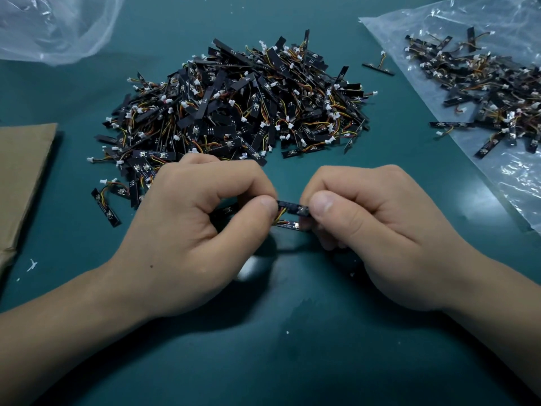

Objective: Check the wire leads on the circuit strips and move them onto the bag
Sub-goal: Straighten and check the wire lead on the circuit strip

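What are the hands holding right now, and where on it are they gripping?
A black circuit strip, pinched by its ends: left hand at one end, right hand at the other.

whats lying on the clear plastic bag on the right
A loose heap of black circuit strips with coloured wire leads and white connectors lies on the bag. Strips lower in the heap are covered by those above, so their count cannot be told.
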`<state>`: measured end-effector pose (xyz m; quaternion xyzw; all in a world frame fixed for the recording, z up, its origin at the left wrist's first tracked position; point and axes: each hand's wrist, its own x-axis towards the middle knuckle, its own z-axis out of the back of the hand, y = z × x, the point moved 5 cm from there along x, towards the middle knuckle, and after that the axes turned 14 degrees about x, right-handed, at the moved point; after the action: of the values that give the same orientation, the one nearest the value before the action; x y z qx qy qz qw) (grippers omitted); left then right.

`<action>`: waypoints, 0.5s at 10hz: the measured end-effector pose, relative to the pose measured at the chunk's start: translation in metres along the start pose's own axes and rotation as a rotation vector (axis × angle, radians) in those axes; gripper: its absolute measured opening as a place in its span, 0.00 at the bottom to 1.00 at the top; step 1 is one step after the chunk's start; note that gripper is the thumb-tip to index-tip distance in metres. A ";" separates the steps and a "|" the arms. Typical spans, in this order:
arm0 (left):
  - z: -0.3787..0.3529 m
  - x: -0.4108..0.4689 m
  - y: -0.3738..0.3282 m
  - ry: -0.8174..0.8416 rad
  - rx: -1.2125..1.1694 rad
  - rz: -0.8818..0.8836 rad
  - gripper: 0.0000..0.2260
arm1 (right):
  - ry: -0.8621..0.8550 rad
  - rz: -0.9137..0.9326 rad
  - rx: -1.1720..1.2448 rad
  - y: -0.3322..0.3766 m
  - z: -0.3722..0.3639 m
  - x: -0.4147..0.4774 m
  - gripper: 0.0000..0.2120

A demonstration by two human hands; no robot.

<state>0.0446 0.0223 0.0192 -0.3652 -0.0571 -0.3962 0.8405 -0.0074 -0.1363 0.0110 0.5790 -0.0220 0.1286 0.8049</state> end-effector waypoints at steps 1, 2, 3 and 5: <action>-0.001 -0.001 0.003 0.001 0.027 0.012 0.14 | 0.075 -0.021 -0.057 -0.002 -0.001 0.000 0.17; 0.001 0.001 0.001 -0.024 -0.042 0.023 0.14 | 0.039 0.018 -0.070 -0.003 0.001 -0.001 0.17; 0.009 0.000 0.005 -0.087 -0.042 0.077 0.21 | -0.302 0.097 0.150 -0.003 0.017 -0.001 0.16; -0.001 -0.002 0.005 0.078 0.420 0.100 0.13 | -0.569 0.002 0.448 -0.016 0.035 0.002 0.10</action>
<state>0.0460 0.0249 0.0150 -0.1689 -0.0874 -0.3471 0.9183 0.0023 -0.1734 0.0078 0.7537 -0.2171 -0.0353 0.6193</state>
